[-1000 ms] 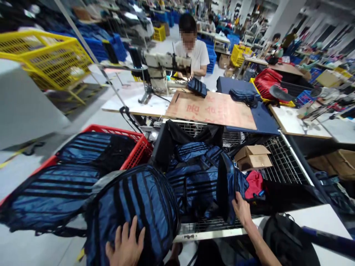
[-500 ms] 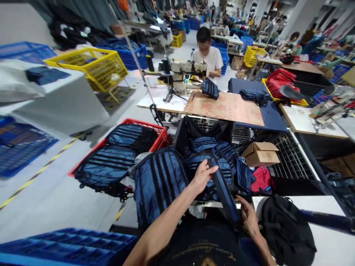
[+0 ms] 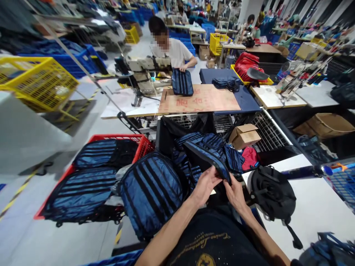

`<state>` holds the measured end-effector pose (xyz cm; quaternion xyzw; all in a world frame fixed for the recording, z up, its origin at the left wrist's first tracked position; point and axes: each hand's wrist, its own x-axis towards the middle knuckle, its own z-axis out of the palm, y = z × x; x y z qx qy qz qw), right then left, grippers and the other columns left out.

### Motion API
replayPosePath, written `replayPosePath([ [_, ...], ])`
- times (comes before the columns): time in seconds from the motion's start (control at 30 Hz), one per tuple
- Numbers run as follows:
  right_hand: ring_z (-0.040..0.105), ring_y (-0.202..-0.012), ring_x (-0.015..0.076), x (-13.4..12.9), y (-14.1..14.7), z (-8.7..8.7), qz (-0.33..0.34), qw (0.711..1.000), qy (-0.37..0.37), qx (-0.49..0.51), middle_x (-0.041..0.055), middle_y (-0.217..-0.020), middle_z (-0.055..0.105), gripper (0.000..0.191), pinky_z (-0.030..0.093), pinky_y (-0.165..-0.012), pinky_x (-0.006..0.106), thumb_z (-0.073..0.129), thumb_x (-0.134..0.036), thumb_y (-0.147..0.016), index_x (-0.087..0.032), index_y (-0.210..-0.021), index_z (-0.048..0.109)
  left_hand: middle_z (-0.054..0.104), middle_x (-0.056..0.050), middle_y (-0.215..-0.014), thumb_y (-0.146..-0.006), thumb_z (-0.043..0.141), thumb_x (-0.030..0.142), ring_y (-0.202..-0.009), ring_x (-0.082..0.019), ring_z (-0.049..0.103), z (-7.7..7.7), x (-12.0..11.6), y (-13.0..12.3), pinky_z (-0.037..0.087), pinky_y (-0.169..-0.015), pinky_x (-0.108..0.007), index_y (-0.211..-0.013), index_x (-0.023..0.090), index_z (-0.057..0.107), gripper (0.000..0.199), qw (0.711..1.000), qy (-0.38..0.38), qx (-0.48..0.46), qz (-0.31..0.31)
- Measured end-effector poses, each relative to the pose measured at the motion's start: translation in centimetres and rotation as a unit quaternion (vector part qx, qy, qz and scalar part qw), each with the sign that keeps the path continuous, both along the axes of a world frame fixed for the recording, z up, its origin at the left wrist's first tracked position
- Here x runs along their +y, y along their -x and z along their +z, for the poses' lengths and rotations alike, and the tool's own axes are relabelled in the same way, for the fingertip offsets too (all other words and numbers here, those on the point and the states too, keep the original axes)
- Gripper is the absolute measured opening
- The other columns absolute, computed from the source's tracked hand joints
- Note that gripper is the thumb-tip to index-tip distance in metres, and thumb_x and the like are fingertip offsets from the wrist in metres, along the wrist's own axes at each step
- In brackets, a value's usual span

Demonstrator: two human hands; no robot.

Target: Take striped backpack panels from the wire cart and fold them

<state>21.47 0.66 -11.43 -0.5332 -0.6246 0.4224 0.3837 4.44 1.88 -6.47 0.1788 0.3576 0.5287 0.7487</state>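
In front of my body, both hands grip the near end of a long blue-and-black fabric strip [image 3: 208,158], which looks like a bag side panel. My left hand [image 3: 205,185] is closed on its left edge. Pinching the end tip is my right hand [image 3: 234,190], close beside the left. The far end of the strip reaches over a pile of blue pieces with black stripes [image 3: 191,138]. To the left of my forearm stands a blue backpack [image 3: 152,190] with black stripes.
A red basket [image 3: 145,145] holds more striped backpacks at left. On the white table [image 3: 318,207] at right lies a black bag [image 3: 273,192]. Ahead, a person [image 3: 173,48] handles a striped piece at a sewing machine [image 3: 144,70]. A cardboard box [image 3: 244,136] sits nearby.
My view has turned right. My left hand has come down along the strip to its near end, beside my right hand. The person opposite now holds the striped piece upright.
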Motion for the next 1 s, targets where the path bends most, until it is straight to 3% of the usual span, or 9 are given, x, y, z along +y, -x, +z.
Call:
replayPosePath([
  [0.07,0.081,-0.105,0.0250,-0.3,-0.1,-0.2,0.011,0.999,-0.020,-0.022,0.0081,-0.127,0.082,0.045,0.064,-0.098,0.034,0.052,-0.038,-0.109,-0.019,-0.146,0.071,0.077,-0.007,-0.096,-0.087,0.088,0.064,-0.093,-0.022,0.073,-0.3,0.3,1.1,0.062,-0.099,-0.043,-0.097,0.018,0.075,0.048,0.994,0.082,-0.069,0.037],
  [0.13,0.079,-0.119,0.0272,-0.2,-0.4,-0.1,0.038,0.998,-0.038,-0.037,0.0085,-0.131,0.081,0.044,0.061,-0.108,0.038,0.053,-0.040,-0.110,-0.021,-0.145,0.073,0.077,-0.005,-0.092,-0.087,0.091,0.054,-0.086,-0.020,0.072,-0.6,0.7,2.1,0.065,-0.090,-0.040,-0.097,0.018,0.075,0.041,0.988,0.119,-0.073,0.065],
  [0.2,0.075,-0.130,0.0277,-0.1,-0.8,-0.1,0.064,0.996,-0.050,-0.042,0.0087,-0.137,0.079,0.044,0.057,-0.116,0.040,0.052,-0.041,-0.111,-0.023,-0.145,0.073,0.078,-0.006,-0.091,-0.085,0.095,0.044,-0.082,-0.019,0.072,-0.8,0.9,2.8,0.065,-0.081,-0.036,-0.095,0.016,0.075,0.035,0.990,0.120,-0.042,0.059],
  [0.3,0.072,-0.135,0.0267,0.2,-1.5,-0.3,0.075,0.995,-0.053,-0.047,0.0084,-0.143,0.076,0.045,0.056,-0.119,0.042,0.049,-0.040,-0.112,-0.024,-0.149,0.070,0.078,-0.008,-0.090,-0.084,0.096,0.044,-0.081,-0.019,0.072,-0.8,0.8,3.4,0.063,-0.075,-0.033,-0.092,0.014,0.076,0.037,0.996,0.089,0.011,0.022],
  [0.47,0.071,-0.137,0.0273,0.5,-2.1,-0.5,0.072,0.995,-0.053,-0.054,0.0089,-0.146,0.075,0.045,0.057,-0.119,0.044,0.051,-0.039,-0.112,-0.023,-0.150,0.070,0.081,-0.012,-0.100,-0.085,0.096,0.041,-0.088,-0.020,0.075,-0.9,0.2,3.4,0.065,-0.082,-0.032,-0.097,0.012,0.077,0.036,0.998,0.058,0.000,0.001],
  [0.6,0.071,-0.138,0.0264,0.3,-2.4,-0.7,0.084,0.992,-0.071,-0.054,0.0085,-0.147,0.074,0.045,0.056,-0.120,0.044,0.050,-0.035,-0.113,-0.025,-0.152,0.069,0.079,-0.010,-0.092,-0.081,0.098,0.026,-0.075,-0.016,0.073,-2.6,1.4,4.3,0.061,-0.069,-0.026,-0.098,0.011,0.075,0.033,0.989,0.123,0.001,0.087],
  [0.77,0.072,-0.135,0.0269,-0.4,-5.4,-1.4,0.136,0.985,-0.106,-0.025,0.0076,-0.146,0.075,0.041,0.056,-0.121,0.047,0.054,-0.031,-0.111,-0.031,-0.147,0.074,0.064,0.003,-0.068,-0.087,0.091,0.018,-0.056,-0.009,0.060,-4.5,5.2,8.1,0.051,-0.054,-0.019,-0.086,0.017,0.060,0.031,0.969,0.170,0.024,0.177],
  [0.87,0.067,-0.143,0.0291,0.1,-8.3,-1.0,0.179,0.984,-0.025,-0.011,0.0087,-0.151,0.072,0.041,0.051,-0.125,0.051,0.067,-0.036,-0.106,-0.032,-0.146,0.075,0.056,0.007,-0.067,-0.087,0.090,0.016,-0.054,-0.006,0.054,-4.0,6.5,8.7,0.046,-0.053,-0.017,-0.086,0.020,0.053,0.038,0.968,0.150,0.023,0.202],
  [1.0,0.057,-0.153,0.0285,1.4,-8.8,0.2,0.244,0.961,0.132,0.012,0.0097,-0.167,0.057,0.082,0.049,-0.126,0.047,0.088,-0.044,-0.092,-0.031,-0.166,0.054,0.058,0.007,-0.075,-0.080,0.097,0.028,-0.057,-0.007,0.056,-2.4,5.6,4.6,0.047,-0.054,-0.020,-0.093,0.020,0.058,0.042,0.980,0.092,0.017,0.175],
])
